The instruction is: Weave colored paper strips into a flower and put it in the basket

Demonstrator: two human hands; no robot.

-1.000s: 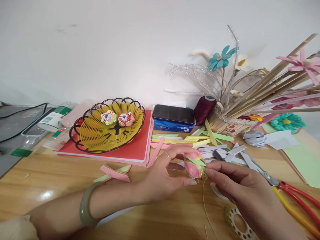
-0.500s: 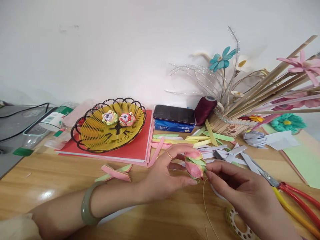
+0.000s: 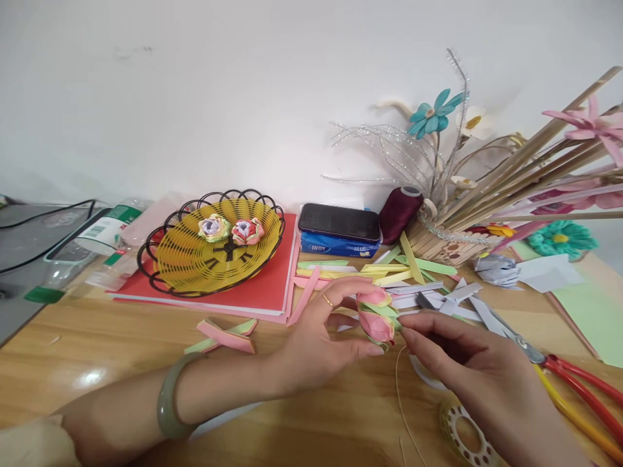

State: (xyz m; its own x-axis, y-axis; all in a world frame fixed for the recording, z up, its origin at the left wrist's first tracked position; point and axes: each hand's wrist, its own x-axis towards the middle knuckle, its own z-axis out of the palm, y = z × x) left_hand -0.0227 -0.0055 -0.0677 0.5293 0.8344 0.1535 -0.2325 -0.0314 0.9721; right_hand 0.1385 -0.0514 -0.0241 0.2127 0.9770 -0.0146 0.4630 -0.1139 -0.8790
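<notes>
A small pink and green paper flower (image 3: 377, 324) is held up over the table between both hands. My left hand (image 3: 326, 331) curves round its left side, with the fingers at the top and the thumb underneath. With thumb and forefinger, my right hand (image 3: 467, 363) pinches the flower's green right edge. A thin tan cord (image 3: 400, 389) hangs down below the flower to the tabletop. Folded paper strips (image 3: 413, 295) in white, yellow and green lie scattered behind the hands.
A yellow basket (image 3: 180, 259) with two paper flowers rests on red paper (image 3: 282, 285). Behind are a phone (image 3: 338, 220) on a blue tissue pack (image 3: 335, 246) and a maroon thread spool (image 3: 400, 214). Scissors (image 3: 559, 370) and a tape roll (image 3: 467, 434) lie right. Crossed strips (image 3: 226, 337) lie left.
Both hands and the paper flower have shifted very slightly to the left. The grip on the flower looks the same, and the things on the table have not moved.
</notes>
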